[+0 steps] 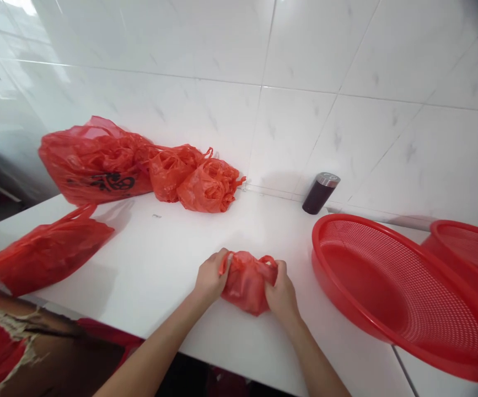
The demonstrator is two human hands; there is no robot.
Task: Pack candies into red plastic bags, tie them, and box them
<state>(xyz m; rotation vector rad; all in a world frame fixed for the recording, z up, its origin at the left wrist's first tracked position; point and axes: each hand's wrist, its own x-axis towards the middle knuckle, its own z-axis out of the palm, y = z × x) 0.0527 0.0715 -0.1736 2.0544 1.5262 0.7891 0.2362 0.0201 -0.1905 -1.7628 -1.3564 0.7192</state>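
Note:
A small red plastic bag [247,286] with something bulky inside rests on the white table [148,264], near its front edge. My left hand [214,275] grips the bag's upper left side, thumb over the plastic. On the opposite side my right hand [282,292] is closed on the bag's upper right edge, beside a loop of its handle. What the bag contains cannot be made out through the plastic.
Against the tiled wall stand a large red bag [98,165] and smaller knotted bags [209,184]. Another red bag [57,248] lies at the left edge, above a torn cardboard box [52,353]. A dark tumbler [319,196] and red mesh baskets [366,292] are on the right.

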